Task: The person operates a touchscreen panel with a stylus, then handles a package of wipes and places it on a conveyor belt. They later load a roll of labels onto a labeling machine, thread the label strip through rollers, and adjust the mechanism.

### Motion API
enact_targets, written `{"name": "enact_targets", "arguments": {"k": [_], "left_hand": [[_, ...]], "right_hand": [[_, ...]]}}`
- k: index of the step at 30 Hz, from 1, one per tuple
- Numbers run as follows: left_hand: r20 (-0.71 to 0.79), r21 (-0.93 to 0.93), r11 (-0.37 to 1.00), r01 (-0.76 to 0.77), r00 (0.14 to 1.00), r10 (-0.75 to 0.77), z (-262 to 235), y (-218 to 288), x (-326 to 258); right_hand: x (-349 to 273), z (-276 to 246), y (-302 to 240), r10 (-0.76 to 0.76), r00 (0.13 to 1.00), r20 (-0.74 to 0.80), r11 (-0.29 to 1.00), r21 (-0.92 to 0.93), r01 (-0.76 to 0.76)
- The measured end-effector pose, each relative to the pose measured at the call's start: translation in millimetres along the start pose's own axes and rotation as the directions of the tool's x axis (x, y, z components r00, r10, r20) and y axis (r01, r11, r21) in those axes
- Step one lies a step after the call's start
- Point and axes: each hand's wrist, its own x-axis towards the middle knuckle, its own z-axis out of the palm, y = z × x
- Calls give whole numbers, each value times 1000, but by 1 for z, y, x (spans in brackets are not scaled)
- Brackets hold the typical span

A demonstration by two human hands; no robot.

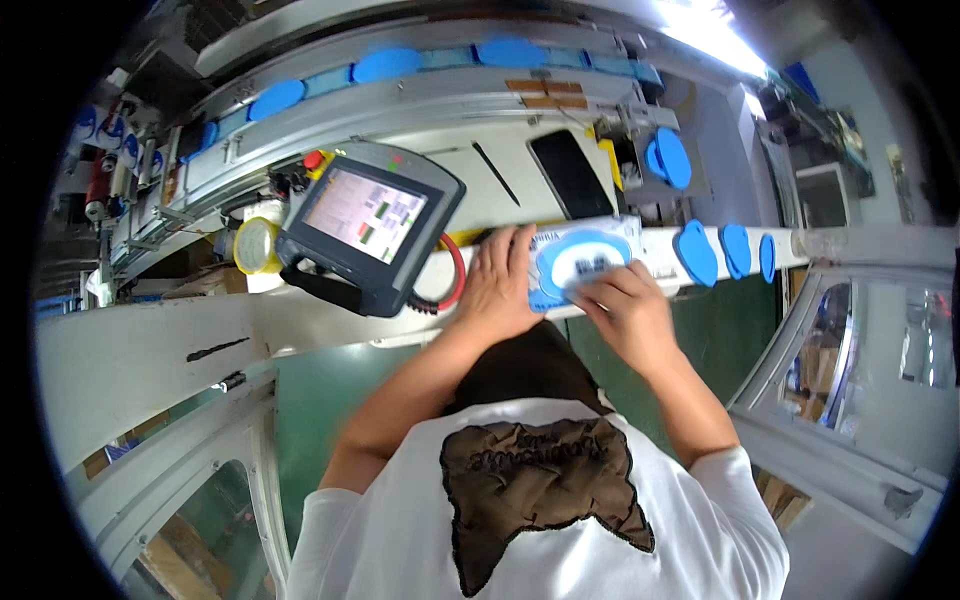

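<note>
A white and blue flat pack (637, 232), much like a wipes pack, lies at the table's near edge, with a blue-rimmed oval (560, 262) on top. My left hand (500, 285) grips the pack's left end, fingers pointing away from me and thumb along the near side. At the oval's lower right rim is my right hand (630, 312), its fingers curled together and slightly blurred. Whatever those fingertips pinch is hidden. Right of the pack, several blue oval lids (696, 253) stand in a row along the white ledge.
A control pendant (365, 222) with a lit screen and red button sits on the left, beside a yellow tape roll (257, 246). Beyond my hands lie a black phone (570, 173) and a thin black stick (496, 173). A conveyor (430, 60) behind carries blue ovals.
</note>
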Motion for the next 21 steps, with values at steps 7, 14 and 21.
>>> {"name": "enact_targets", "arguments": {"k": [7, 14, 21], "left_hand": [[-37, -72, 997, 34, 999, -37, 11, -17, -7], [-48, -107, 989, -99, 994, 95, 17, -9, -3], [-31, -116, 984, -137, 990, 134, -6, -20, -25]], "right_hand": [[80, -56, -50, -135, 991, -14, 922, 364, 131], [220, -3, -258, -410, 907, 96, 488, 863, 129], [277, -3, -341, -450, 869, 205, 793, 539, 283]]}}
